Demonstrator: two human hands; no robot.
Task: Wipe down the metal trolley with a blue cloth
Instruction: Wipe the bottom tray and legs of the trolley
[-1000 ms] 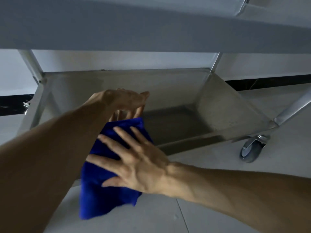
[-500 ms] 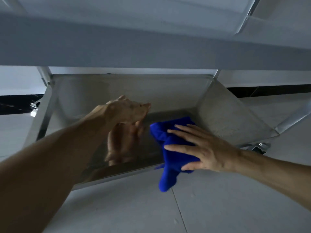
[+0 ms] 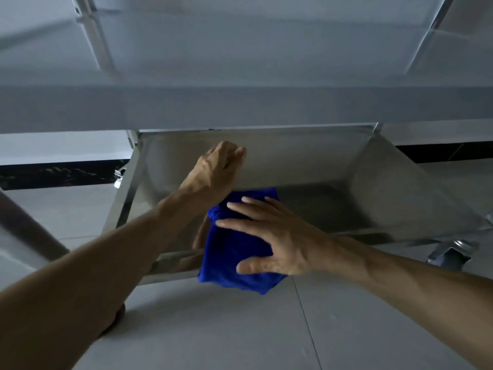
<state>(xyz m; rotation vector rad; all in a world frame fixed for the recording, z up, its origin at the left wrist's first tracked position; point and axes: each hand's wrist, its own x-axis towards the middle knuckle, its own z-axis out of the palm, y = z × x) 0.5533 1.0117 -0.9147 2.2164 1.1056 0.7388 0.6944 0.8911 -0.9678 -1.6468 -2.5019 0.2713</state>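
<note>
Since half a second ago the blue cloth (image 3: 234, 252) has slid left to drape over the metal trolley (image 3: 400, 198) tray's front edge, pressed under the flat, spread right hand (image 3: 277, 244), while the left hand (image 3: 217, 169), loosely curled and empty, hovers above the tray.

Lighting: dim, cool grey cast overall; you are working in low light. Upper shelf (image 3: 240, 108) is casting shadow over lower tray (image 3: 386, 182); tray floor is reading darkest. Soft glare is showing along tray's left rim and near edge. Blue cloth (image 3: 234, 249) is oversaturating, folds barely resolving. Edges: wide-angle distortion is bending trolley legs and floor joints. Focus: soft throughout, your near forearms blurring most.
</note>
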